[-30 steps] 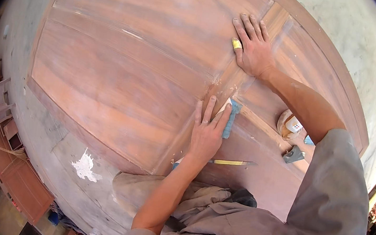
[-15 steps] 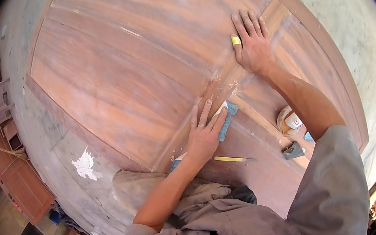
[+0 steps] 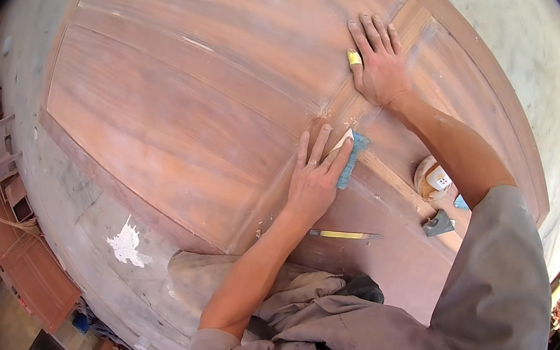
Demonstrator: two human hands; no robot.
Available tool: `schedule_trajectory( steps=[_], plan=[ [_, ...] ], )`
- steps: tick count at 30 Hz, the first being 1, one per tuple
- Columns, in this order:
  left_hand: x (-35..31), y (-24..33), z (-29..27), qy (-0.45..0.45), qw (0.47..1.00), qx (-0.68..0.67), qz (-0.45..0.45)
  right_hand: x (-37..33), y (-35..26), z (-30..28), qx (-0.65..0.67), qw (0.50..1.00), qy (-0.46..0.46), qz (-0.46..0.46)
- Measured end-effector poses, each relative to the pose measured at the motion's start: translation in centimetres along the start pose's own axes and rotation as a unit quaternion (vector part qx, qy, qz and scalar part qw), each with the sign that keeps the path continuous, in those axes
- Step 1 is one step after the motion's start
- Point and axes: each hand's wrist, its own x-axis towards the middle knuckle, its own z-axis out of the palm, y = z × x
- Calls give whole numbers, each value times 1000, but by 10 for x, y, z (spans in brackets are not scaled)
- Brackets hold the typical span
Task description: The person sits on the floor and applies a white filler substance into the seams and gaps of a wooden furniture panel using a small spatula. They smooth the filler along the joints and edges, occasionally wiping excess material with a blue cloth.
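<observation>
Two hands: both lie flat on a large reddish wooden door panel [image 3: 180, 118] laid horizontally.
Left hand [image 3: 313, 180]: palm down, fingers extended and close together, pressing a folded piece of blue-backed sandpaper [image 3: 350, 158] against the wood; no closed grasp, the sheet is pinned under the fingertips.
Right hand [image 3: 378, 60]: spread open, palm down, holding nothing; a yellow wrap [image 3: 354, 59] sits on one finger. It bears on the panel near the far edge.
Sandpaper position: on the raised central rail [image 3: 346, 113] of the door, where the rail meets the moulded field; partly hidden by the left fingers.
Sandpaper long axis: runs roughly along the left fingers, toward the far edge and the right hand.
Nearer hand: left, in contact; right hand is well apart, farther along the same rail.
Near-edge items: a yellow-handled tool [image 3: 343, 235] lies just beside the left wrist; a round tin [image 3: 432, 178] and a grey scraper [image 3: 438, 224] lie near the right forearm.
Support: pale concrete floor [image 3: 100, 228] under the door.
</observation>
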Motion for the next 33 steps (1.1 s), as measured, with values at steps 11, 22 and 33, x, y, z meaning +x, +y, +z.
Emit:
schedule_trajectory(
  steps=[11,22,33],
  plan=[
    [-48,4,10,0,1000,7,-28,-6,-2,2,2,1000,2,3],
    [-65,6,6,1,999,15,-49,0,3,5,2,1000,11,5],
    [-27,-5,8,18,1000,12,-8,-5,-2,3,9,1000,3,6]
  ],
)
